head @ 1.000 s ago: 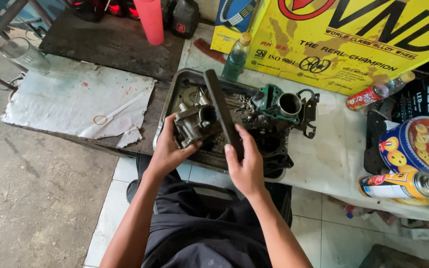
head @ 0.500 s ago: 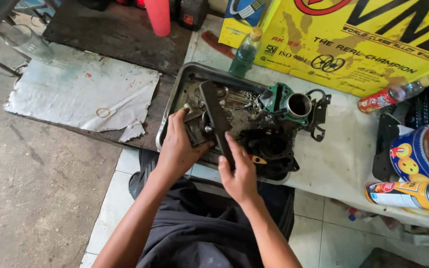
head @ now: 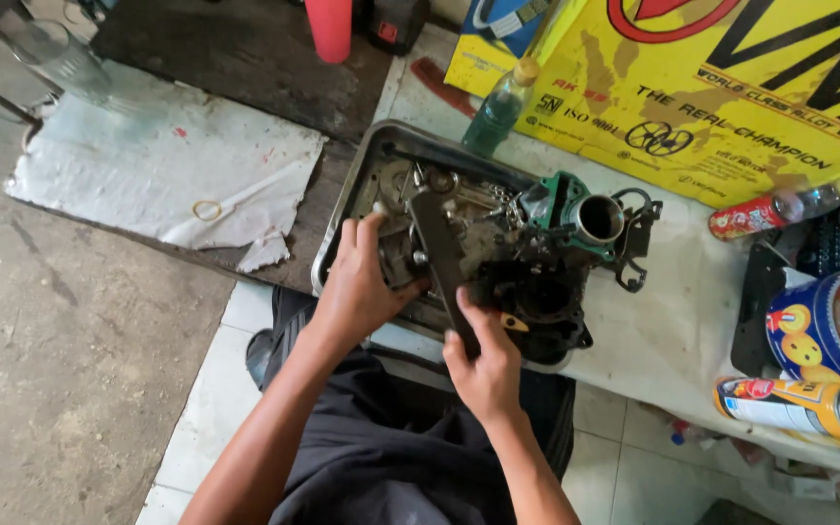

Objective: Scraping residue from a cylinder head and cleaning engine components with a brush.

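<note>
My left hand [head: 360, 284] grips a greasy grey engine part [head: 402, 255] that rests inside a metal tray [head: 354, 185]. A long flat dark bar [head: 439, 255] runs from the tray's middle toward me, and my right hand [head: 484, 366] holds its near end. Just right of the bar sits a dark engine block with a green gasket and a round metal cylinder opening [head: 597, 218]. Small loose metal parts lie in the tray around my fingers.
A green bottle [head: 500, 107] stands behind the tray, in front of a big yellow box [head: 731, 87]. A red spray can [head: 770, 208], a round blue tin [head: 828, 331] and another can [head: 799, 406] lie at right. A white sheet [head: 157, 165] covers the floor at left, beside a red cylinder [head: 331, 27].
My left hand and the grey part came down into the tray. The bar has swung lower and my right hand slid back to its near end.
</note>
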